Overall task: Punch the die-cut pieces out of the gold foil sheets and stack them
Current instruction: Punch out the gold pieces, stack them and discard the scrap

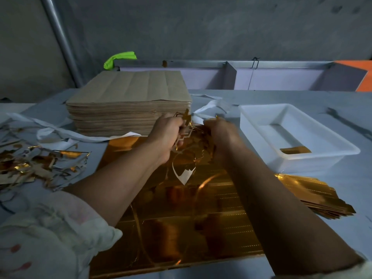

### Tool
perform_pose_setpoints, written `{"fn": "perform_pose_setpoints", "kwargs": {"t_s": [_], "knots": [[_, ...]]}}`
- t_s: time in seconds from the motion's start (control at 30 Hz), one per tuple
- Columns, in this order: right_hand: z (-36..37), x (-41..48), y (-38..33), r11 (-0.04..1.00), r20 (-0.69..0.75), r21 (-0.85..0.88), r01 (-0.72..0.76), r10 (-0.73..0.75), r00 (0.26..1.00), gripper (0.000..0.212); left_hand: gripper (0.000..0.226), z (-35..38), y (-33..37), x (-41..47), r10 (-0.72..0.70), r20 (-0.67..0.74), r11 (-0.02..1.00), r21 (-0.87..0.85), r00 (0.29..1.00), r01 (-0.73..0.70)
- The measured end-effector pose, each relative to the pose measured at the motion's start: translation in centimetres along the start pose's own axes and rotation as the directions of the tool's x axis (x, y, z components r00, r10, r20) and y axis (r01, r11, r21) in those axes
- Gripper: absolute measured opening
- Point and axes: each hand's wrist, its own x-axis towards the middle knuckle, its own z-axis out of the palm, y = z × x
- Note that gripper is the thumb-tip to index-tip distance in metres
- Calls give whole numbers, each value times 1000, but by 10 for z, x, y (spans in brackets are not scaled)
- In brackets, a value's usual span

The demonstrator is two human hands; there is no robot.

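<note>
Over the far end of the mirror-bright gold foil sheets (181, 228) stacked on the pale grey table (322, 97), the left hand (167, 133) and right hand (221, 135) reached forward on outstretched arms, each with its fingers curled round a tangled cut-out piece of gold foil (199, 137) held between them. A fanned stack of punched gold strips (314, 196) lay just right of the sheets, beside a white plastic tray (261, 127). A thick pile of brown paper (128, 91) stood behind the hands, a heap of foil scraps (30, 164) lay at the left, and a bare grey concrete wall (201, 27) rose beyond.
</note>
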Motion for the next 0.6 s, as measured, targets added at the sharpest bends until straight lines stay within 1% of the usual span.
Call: {"fn": "perform_pose_setpoints", "kwargs": {"t_s": [0.03,0.1,0.17,0.23,0.3,0.37,0.4,0.47,0.53,0.57,0.6], "knots": [[5,0,-2,1000,-4,-17,13,-13,1000,20,13,4,5,0,40,-25,999,10,999,-39],[15,-3,-6,1000,5,-24,-15,15,1000,18,10,10,13,1,82,-81,996,-9,993,-83],[21,-7,-9,998,20,35,-53,52,998,23,15,14,18,1,62,-115,994,-80,991,-72],[28,-11,-8,995,35,86,-43,40,999,28,20,17,21,0,8,-125,991,-133,992,-25],[34,-14,-6,998,32,55,5,-7,999,30,19,21,23,-3,-57,-110,980,-197,992,34],[37,-12,-4,997,-4,-17,76,-76,997,37,20,24,28,-7,-102,-48,951,-297,994,83],[39,-11,-5,993,-26,-63,97,-99,995,39,23,25,29,-8,-108,-21,939,-332,994,95],[39,-9,-6,985,-57,-108,137,-144,988,42,26,29,34,-11,-83,-7,937,-341,996,76],[39,-9,-7,991,-82,-49,124,-128,988,44,23,32,38,-10,-51,-15,952,-304,999,44],[38,-8,-8,991,-96,21,129,-126,987,45,21,32,39,-10,-52,-2,953,-298,999,49],[36,-5,-8,988,-81,93,120,-113,990,43,22,32,39,-10,-49,18,957,-287,999,52]]}}
